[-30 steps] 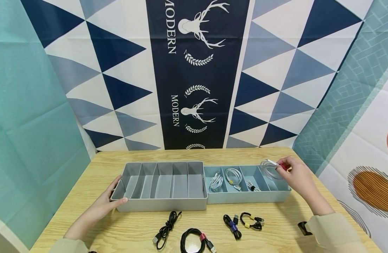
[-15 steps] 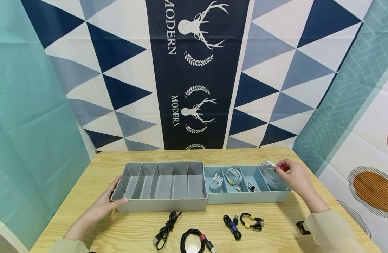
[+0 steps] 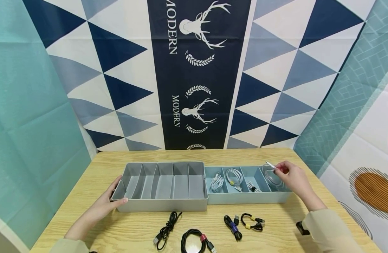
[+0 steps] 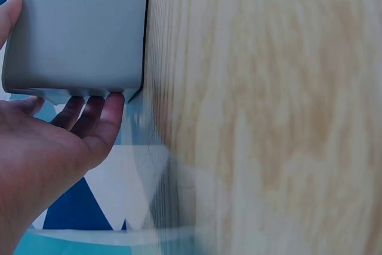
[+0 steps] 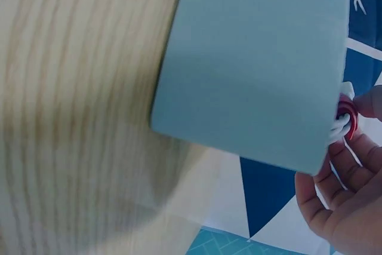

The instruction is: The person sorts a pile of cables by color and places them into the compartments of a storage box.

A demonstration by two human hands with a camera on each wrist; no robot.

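Note:
In the head view, my left hand [image 3: 103,206] holds the left end of a grey divided storage box [image 3: 162,204]. Its thumb lies against the front wall and its fingers touch the end wall, as the left wrist view shows. At the right end of a light blue divided box [image 3: 247,198], my right hand [image 3: 296,178] pinches a coiled white cable [image 3: 270,164] by its red tie [image 5: 352,119]. The coil hangs down into the rightmost compartment. Other white cables lie in the blue box: one at left [image 3: 216,182], one with a yellow tie [image 3: 234,177], one with a black tie [image 3: 253,187].
Several black cables lie in front of the boxes: one bundle [image 3: 167,230], a coil with a red tie [image 3: 193,232], one with a purple tie [image 3: 233,227] and a short one with yellow ties [image 3: 251,222]. Patterned cloth [image 3: 194,70] hangs behind the wooden table [image 3: 118,232].
My right hand has lowered slightly, and the white coil has sunk further into the rightmost compartment. My left hand stays on the grey box.

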